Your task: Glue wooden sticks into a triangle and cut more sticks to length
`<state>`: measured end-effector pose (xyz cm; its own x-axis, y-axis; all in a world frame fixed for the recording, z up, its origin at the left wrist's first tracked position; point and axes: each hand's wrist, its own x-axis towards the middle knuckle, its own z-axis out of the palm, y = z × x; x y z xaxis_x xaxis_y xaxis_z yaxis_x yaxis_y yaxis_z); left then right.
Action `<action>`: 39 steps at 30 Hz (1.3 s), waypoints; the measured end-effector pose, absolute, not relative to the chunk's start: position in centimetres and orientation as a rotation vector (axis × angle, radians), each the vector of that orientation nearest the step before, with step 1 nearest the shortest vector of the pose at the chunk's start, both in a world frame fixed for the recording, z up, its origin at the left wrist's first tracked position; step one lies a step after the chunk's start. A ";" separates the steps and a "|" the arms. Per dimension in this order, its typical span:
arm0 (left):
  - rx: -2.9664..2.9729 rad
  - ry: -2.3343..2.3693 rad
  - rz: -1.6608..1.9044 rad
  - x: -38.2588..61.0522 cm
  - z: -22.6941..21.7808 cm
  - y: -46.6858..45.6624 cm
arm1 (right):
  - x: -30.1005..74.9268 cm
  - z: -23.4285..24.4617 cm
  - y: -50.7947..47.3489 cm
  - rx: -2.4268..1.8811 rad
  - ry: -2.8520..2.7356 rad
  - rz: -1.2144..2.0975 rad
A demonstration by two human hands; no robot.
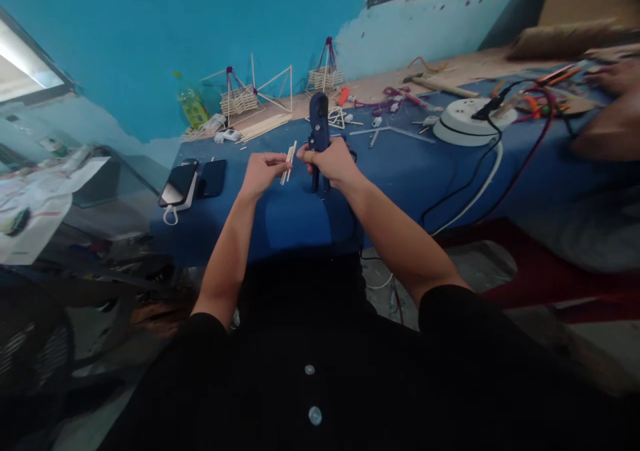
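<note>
Mid-frame, your left hand (263, 172) pinched thin sticks (284, 174); your right hand (334, 161) gripped a dark tool (319, 114), partly hiding it. Upper left, the contents of a bottle (193, 106) were unclear; the right edge cut off another person's arm (613, 118).

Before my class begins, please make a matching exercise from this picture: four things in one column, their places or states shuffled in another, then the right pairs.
Things
1. Short, pale, thin wooden sticks
2. Dark blue two-handled hand tool
3. Round white power socket block
4. Yellow-green plastic bottle

Places or states
A. Gripped in the right hand
B. Near the turquoise wall
C. Pinched by the left hand
D. Has a black plug in it

Right pairs
1-C, 2-A, 3-D, 4-B
</note>
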<state>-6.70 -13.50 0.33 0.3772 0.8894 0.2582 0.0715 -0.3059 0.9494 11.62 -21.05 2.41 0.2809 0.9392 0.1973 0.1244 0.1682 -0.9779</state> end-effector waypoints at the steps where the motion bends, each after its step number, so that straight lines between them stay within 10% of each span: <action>1: 1.641 0.828 1.060 -6.6 0.2 -13.7 | 11.5 2.5 -20.7 -1.252 -1.139 0.818; 39: 1.653 0.769 0.835 -7.4 -1.1 -12.3 | 10.5 3.4 -20.3 -1.295 -1.453 0.736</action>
